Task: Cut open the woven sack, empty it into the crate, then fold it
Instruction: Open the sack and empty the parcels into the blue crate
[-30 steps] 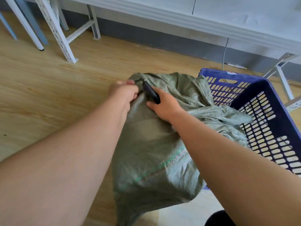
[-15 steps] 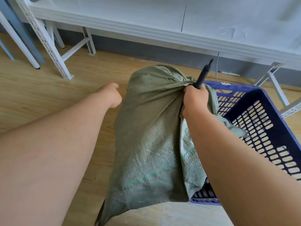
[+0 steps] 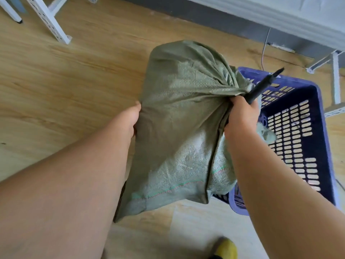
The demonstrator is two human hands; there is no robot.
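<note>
The green woven plastic sack [image 3: 179,116] is being held up off the light wood-grain floor [image 3: 65,81], hanging between both hands beside the blue perforated plastic crate [image 3: 321,146]. Its lower right portion is overlapping the crate's near left corner, while its bottom hem, marked with a thin red and green stitched line, is hanging above the floor.

The right hand [image 3: 242,116] is gripping a bunched gather of sack fabric at the sack's upper right side, fingers curled tight around it. The same hand is also holding a slim black cutting tool [image 3: 265,85], whose tip is pointing up and away over the crate's far left rim.

The left hand [image 3: 130,118] is pressing against the sack's left edge. Its fingers are going behind the fabric, so whether they are clamping it cannot be told.

A small piece of green sack material is showing inside the crate, just beyond the right wrist.

White perforated metal frame legs [image 3: 50,19] are standing on the floor at the upper left, and a yellow shoe toe [image 3: 226,247] is showing at the bottom edge.
</note>
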